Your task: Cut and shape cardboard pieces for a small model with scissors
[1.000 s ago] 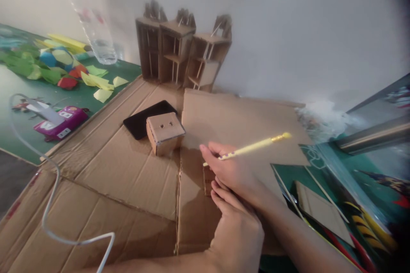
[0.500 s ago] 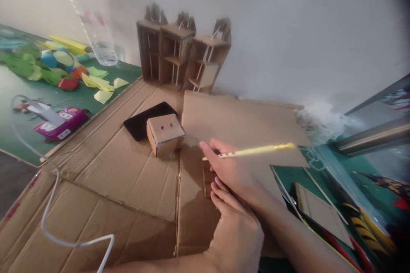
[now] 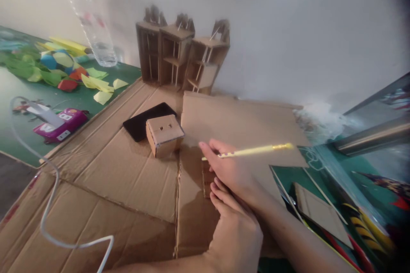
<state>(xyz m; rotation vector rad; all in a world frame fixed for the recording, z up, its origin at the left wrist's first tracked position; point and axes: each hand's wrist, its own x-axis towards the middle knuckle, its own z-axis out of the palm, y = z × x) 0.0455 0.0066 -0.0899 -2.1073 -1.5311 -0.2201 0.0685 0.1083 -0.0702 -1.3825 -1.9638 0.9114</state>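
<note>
A yellow pencil with purple dots (image 3: 250,152) is pinched in my right hand (image 3: 229,168), its point at the far edge of a small brown cardboard piece (image 3: 206,185). My left hand (image 3: 238,226) crosses below the right one. Its fingers are bent together over the right part of that piece, holding it down. The two hands touch, and they hide much of the piece. Left of them stands a small cardboard box (image 3: 165,130) with two holes in its top, partly in front of a black phone (image 3: 141,123).
Large cardboard sheets (image 3: 128,183) cover the table. Joined cardboard compartments (image 3: 177,57) stand by the wall. At left are a plastic bottle (image 3: 104,51), paper scraps (image 3: 102,83), a purple power adapter (image 3: 68,123) and a white cable (image 3: 48,209). A cardboard rectangle (image 3: 320,211) lies at right.
</note>
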